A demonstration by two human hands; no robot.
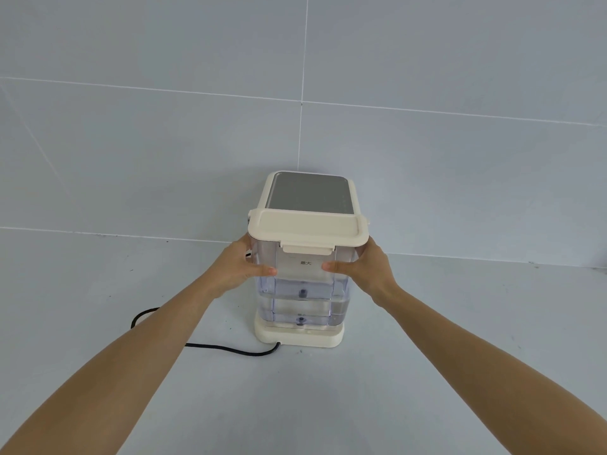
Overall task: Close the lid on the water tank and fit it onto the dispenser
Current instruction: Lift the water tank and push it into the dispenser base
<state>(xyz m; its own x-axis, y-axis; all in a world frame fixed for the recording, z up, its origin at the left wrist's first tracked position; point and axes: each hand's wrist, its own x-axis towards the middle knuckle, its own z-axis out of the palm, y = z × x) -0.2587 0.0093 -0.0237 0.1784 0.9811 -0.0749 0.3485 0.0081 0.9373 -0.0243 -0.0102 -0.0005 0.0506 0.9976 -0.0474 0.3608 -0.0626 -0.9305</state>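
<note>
A clear water tank [303, 298], partly filled with water, stands upright on the cream base of the dispenser [300, 336]. Its cream lid [307, 229] lies flat and closed on top, the front latch down. Behind it rises the dispenser body with a grey top panel [310, 192]. My left hand [238, 262] grips the tank's left side, thumb on the front face. My right hand [363, 264] grips the right side the same way. The fingers of both hands are hidden behind the tank.
A black power cord [226, 349] runs from the dispenser base to the left across the grey counter [427, 339] and loops under my left forearm. A grey tiled wall [295, 110] stands right behind the dispenser.
</note>
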